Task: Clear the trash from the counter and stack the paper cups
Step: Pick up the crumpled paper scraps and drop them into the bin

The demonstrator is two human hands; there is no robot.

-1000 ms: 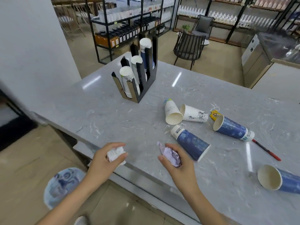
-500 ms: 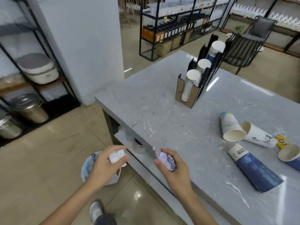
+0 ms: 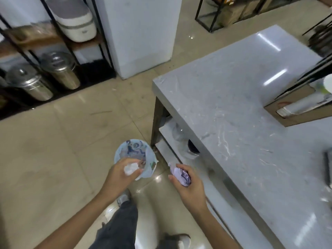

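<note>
Both forearms are bare, no sleeves showing, and the left hand [image 3: 120, 174] and right hand [image 3: 188, 187] wear nothing. Dark grey trousers [image 3: 118, 229] cover the legs; grey-and-white shoes [image 3: 181, 240] show below.

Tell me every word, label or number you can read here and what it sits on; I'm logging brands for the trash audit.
No text can be read in this view.
White rice cooker: a small mark on its front, too blurred to read.
Bin bag: blue printed pattern, no legible words.
Purple crumpled paper in the right hand: nothing readable.
White crumpled paper in the left hand: blank.
</note>
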